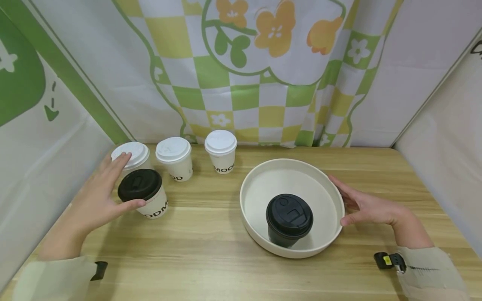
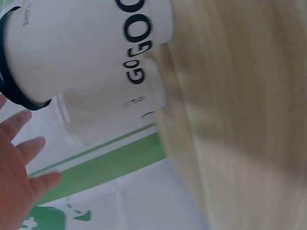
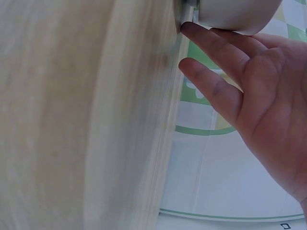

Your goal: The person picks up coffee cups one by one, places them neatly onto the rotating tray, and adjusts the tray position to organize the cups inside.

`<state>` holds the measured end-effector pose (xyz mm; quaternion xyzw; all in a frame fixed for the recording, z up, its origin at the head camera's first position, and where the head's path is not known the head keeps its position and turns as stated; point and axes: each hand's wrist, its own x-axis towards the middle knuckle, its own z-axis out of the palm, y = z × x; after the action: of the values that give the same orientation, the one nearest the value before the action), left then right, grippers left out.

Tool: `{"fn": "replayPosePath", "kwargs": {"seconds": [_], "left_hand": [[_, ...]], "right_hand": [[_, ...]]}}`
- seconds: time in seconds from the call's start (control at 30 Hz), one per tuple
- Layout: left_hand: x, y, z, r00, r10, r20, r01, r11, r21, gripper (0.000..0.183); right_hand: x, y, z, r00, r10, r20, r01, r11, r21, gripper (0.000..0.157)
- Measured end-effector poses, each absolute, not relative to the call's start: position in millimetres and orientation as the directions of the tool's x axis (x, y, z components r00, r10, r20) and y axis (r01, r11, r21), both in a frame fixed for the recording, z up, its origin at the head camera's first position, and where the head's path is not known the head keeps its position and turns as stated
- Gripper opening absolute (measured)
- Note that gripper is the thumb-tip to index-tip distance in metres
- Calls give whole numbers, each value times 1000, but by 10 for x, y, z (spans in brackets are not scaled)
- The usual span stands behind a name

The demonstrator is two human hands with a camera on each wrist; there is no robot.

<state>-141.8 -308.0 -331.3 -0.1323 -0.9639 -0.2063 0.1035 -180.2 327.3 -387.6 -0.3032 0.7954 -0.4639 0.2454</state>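
A white paper cup with a black lid [image 1: 140, 184] stands upright on the wooden table at the left. My left hand [image 1: 92, 200] is beside it with fingers spread, the thumb in front and the fingers behind; in the left wrist view the fingertips [image 2: 44, 182] reach out near the lid, not curled round the cup. To the right sits a round cream tray [image 1: 290, 177] with a raised rim. Inside it, toward the front, is a black cup [image 1: 289, 215] with a black lid. My right hand [image 1: 370, 209] touches the tray's right side, thumb apart from the extended fingers [image 3: 211, 86].
Behind the black-lidded cup stands a white-lidded cup [image 1: 133, 152], partly hidden by my left fingers. Two more white-lidded cups [image 1: 173, 156] stand along the back, the other [image 1: 221, 146] nearer the tray. A patterned curtain [image 1: 244, 104] hangs behind the table [image 1: 203, 242].
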Motion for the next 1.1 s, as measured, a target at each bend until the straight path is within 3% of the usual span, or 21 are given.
{"fn": "replayPosePath", "kwargs": {"seconds": [0.2,1.1], "left_hand": [[-1376,-3138,-3428,-956,204,211,290,764,576,112],[-1391,-3141,-3677,-965,147,219,257,716,649,102]], "right_hand": [[-1803,3278,-3881,-683,-724,-98,-256,363,-896,112],[-1808,3254,-3861,-670,-738,-82,-268,343,-900,111]]}}
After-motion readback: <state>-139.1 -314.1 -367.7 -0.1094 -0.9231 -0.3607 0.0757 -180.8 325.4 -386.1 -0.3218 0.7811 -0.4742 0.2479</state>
